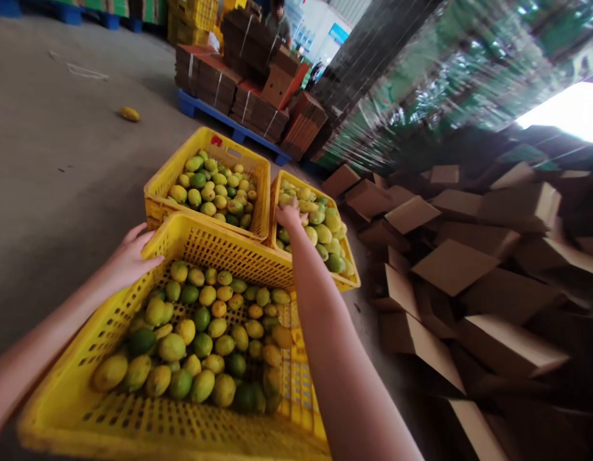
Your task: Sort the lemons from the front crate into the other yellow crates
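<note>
A large yellow plastic crate (80, 358) stands closest to me, with yellow and green lemons (214, 326) over part of its slatted bottom. My left hand (133, 256) grips its far left rim, thumb over the edge and fingers on the outer side. My right hand (291, 216) reaches over the near side of a smaller-looking yellow crate (351, 272) at the far right. Its fingers are apart above the lemons (325, 230) there; whether they touch any is unclear. Beside it, a third yellow crate (157, 186) holds more lemons (214, 192).
Many brown cardboard boxes (454, 266) are heaped on the right. Behind the crates, bundled flat cardboard (212, 77) lies on a blue pallet (239, 133). One yellow fruit (129, 114) and white string (85, 72) lie on the concrete floor. A person (278, 25) is at the back.
</note>
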The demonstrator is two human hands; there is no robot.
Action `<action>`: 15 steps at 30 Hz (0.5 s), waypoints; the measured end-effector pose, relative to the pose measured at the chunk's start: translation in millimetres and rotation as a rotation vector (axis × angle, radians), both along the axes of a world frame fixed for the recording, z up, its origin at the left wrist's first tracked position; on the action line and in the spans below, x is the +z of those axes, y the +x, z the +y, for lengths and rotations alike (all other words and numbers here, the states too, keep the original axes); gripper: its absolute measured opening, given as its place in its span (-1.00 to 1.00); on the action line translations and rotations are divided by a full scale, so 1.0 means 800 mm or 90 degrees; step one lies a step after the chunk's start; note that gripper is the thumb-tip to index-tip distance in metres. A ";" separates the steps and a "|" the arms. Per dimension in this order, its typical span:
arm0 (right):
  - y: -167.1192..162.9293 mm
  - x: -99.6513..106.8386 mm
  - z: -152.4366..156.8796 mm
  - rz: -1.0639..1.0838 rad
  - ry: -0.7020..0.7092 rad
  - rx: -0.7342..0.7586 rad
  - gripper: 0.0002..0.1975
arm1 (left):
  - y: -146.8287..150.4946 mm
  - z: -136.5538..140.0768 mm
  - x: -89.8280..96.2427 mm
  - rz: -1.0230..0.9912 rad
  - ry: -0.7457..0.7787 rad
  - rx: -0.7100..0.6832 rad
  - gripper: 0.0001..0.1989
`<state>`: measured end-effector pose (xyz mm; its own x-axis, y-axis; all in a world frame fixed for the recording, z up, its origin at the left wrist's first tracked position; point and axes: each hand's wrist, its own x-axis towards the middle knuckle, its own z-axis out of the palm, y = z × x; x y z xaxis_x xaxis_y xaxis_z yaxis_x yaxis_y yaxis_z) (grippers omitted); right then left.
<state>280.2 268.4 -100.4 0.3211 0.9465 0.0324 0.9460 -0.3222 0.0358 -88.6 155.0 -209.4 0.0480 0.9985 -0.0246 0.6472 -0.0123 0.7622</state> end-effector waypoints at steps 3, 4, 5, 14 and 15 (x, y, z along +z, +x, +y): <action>-0.009 -0.028 0.000 -0.006 -0.027 0.031 -0.52 | -0.001 -0.002 0.001 0.008 0.004 -0.004 -0.35; -0.008 -0.033 -0.004 -0.014 -0.018 0.044 -0.50 | -0.002 -0.002 0.002 0.009 0.003 -0.010 -0.35; -0.007 -0.037 -0.010 -0.022 -0.003 0.058 -0.49 | -0.002 -0.001 0.002 0.011 0.003 -0.014 -0.35; 0.007 -0.065 -0.181 -0.090 0.081 0.313 -0.43 | -0.003 -0.002 0.014 0.031 0.009 -0.046 -0.22; 0.011 -0.070 -0.203 -0.097 0.059 0.326 -0.43 | -0.003 -0.001 0.014 0.032 0.014 -0.047 -0.14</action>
<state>288.6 105.7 -156.1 -0.1957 0.9716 0.1332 0.9690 0.1708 0.1784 -91.2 154.2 -197.9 0.1204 0.9927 -0.0063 0.6813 -0.0780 0.7279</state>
